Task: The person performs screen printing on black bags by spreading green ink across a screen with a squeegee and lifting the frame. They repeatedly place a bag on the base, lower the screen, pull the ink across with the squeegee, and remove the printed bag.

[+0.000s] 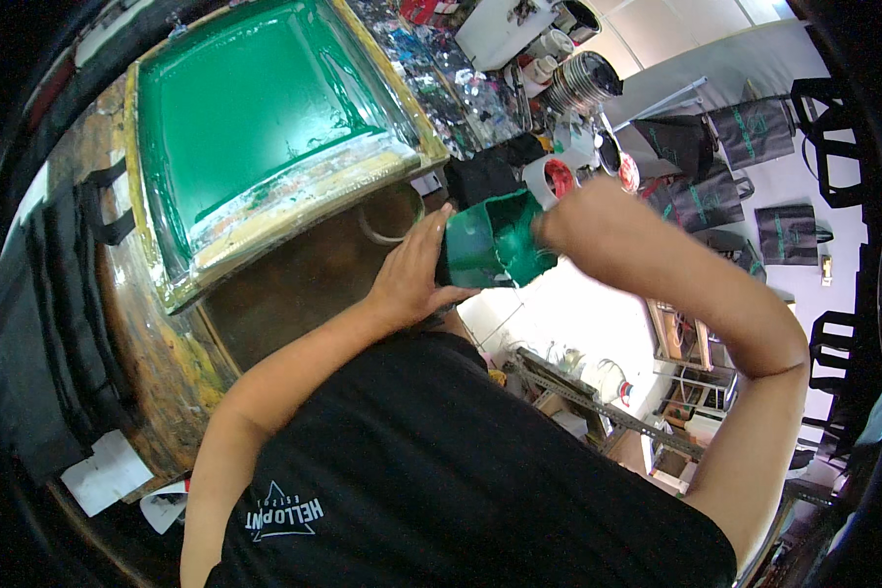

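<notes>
A paint container (468, 245), smeared green and tilted with its mouth toward the right, is in front of my chest. My left hand (412, 269) grips its side, fingers along the top and thumb below. Wet green paint (524, 245) coats its inside. At the container's mouth my right hand (593, 235) is closed in a fist, a little blurred; whatever it holds is hidden. To the left, a wood-framed printing screen (299, 225) is raised over the worktable, with green paint (255, 98) spread across its mesh and pale residue along its near edge.
Black fabric bags (44, 323) lie on the paint-stained worktable (171, 363) at left. Paint tubs (583, 83) and an open tub with red paint (557, 178) stand beyond my hands. Printed black bags (789, 235) hang at right. Metal shelving (608, 416) stands below my right arm.
</notes>
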